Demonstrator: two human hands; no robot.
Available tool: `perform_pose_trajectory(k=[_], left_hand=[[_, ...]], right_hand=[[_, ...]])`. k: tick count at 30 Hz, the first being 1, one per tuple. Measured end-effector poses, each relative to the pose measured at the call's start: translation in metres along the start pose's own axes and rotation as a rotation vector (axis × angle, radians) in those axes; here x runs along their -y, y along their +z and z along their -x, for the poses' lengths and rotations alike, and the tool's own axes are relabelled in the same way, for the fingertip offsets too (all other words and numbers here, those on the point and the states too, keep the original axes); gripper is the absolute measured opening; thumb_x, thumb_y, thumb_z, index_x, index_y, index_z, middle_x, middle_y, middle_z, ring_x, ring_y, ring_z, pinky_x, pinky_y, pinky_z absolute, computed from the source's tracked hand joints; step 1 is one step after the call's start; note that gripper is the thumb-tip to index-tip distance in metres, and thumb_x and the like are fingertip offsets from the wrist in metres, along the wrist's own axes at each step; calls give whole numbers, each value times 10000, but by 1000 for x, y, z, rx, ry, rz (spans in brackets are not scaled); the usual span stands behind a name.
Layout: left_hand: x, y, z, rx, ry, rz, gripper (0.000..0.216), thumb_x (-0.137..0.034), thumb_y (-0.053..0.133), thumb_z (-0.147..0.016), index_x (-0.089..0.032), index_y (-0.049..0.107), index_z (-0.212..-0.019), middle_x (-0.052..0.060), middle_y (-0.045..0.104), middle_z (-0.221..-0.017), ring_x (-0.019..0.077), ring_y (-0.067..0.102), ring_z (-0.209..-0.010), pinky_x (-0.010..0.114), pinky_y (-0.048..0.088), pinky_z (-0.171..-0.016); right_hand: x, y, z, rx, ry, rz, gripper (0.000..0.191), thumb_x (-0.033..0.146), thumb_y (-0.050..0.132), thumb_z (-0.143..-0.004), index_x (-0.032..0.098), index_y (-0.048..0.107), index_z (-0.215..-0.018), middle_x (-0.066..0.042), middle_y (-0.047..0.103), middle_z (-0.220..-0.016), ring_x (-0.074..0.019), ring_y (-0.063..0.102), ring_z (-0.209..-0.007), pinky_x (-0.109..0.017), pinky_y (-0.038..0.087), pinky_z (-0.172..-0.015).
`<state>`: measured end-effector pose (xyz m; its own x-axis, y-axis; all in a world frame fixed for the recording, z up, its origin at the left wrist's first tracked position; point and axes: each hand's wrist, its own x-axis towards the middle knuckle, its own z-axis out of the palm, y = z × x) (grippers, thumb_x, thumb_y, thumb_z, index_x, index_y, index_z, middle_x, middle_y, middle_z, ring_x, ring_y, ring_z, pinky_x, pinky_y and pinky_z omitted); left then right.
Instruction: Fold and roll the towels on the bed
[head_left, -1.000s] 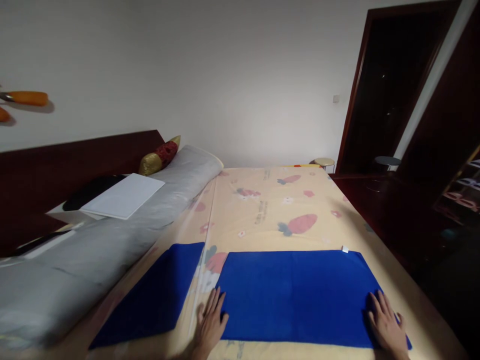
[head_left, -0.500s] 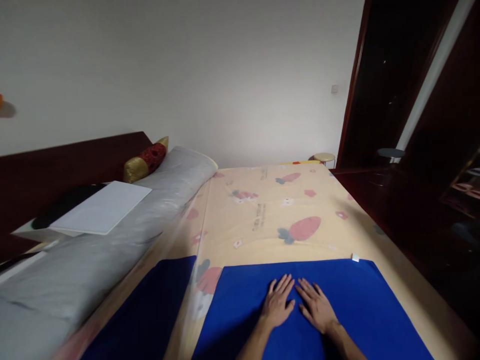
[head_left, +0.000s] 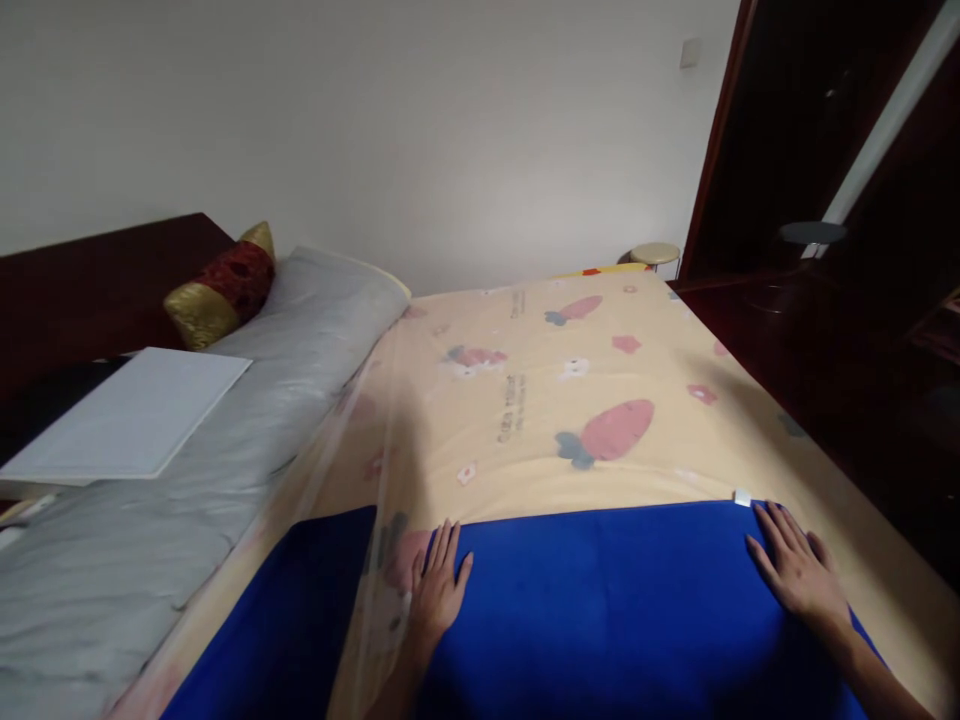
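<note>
A blue cloth (head_left: 600,590) with a small white tag (head_left: 742,497) on its far edge lies flat over the bed's peach sheet (head_left: 525,480), which is printed with carrots and flowers. My left hand (head_left: 439,592) rests palm down at the cloth's far left corner, fingers stretched forward. Over at the far right corner, my right hand (head_left: 802,572) also lies flat, its fingers slightly spread near the tag. A second blue cloth (head_left: 292,610) lies to the left, separated from the first by a strip of sheet. Neither hand holds anything.
Along the left side runs a grey quilt (head_left: 300,330), with a white board (head_left: 135,415) on it. A red and gold bolster (head_left: 225,285) leans by the dark headboard (head_left: 112,265). Two round stools (head_left: 655,253) stand beyond the bed, near a dark doorway.
My hands have slid apart from the middle of the blue cloth, the left to its left corner and the right to its right corner. The view has tilted down somewhat.
</note>
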<state>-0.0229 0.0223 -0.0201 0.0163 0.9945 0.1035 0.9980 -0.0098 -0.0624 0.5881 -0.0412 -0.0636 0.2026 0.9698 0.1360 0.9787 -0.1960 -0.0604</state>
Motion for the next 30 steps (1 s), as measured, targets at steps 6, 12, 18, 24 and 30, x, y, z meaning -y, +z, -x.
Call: perform_pose_trajectory(k=[6, 12, 18, 24, 30], left_hand=[[4, -22, -13, 232, -63, 7, 578, -458, 238, -953, -257, 166, -1489, 37, 189, -1578, 215, 171, -1445, 543, 121, -1149], [-85, -59, 0, 182, -71, -3, 578, -322, 244, -941, -186, 141, -1494, 109, 143, -1571, 280, 72, -1456, 641, 33, -1122], [-212, -34, 105, 137, 447, 351, 590, -308, 283, -950, -294, 49, -1491, -21, 142, -1579, 190, 152, -1447, 455, 171, -1189], [-112, -26, 157, 132, 116, 203, 549, -412, 235, -958, -301, 130, -1486, -17, 192, -1566, 208, 155, -1446, 494, 152, -1179], [18, -22, 182, 157, -176, -45, 597, -457, 179, -943, -228, 129, -1491, 8, 169, -1573, 174, 140, -1447, 465, 136, -1171]], right_hand=[[-8, 6, -12, 91, 18, -24, 672, 553, 186, -905, 203, 261, -1474, -62, 267, -1558, -218, 152, -1448, -502, 132, -1151], [87, -23, 9, -85, 98, -47, 576, 325, 179, -917, 76, 468, -1349, -172, 360, -1498, -280, 251, -1418, -551, 169, -1127], [221, -25, 109, 34, -380, -373, 523, 411, 256, -951, 277, 319, -1453, -23, 295, -1541, -195, 269, -1414, -436, 255, -1131], [98, -20, 149, -28, -83, -240, 607, 530, 267, -919, 267, 291, -1466, -36, 264, -1554, -233, 220, -1432, -493, 207, -1140], [-41, 0, 177, -62, 105, -170, 668, 510, 195, -889, 245, 167, -1501, -33, 242, -1568, -225, 149, -1449, -529, 162, -1145]])
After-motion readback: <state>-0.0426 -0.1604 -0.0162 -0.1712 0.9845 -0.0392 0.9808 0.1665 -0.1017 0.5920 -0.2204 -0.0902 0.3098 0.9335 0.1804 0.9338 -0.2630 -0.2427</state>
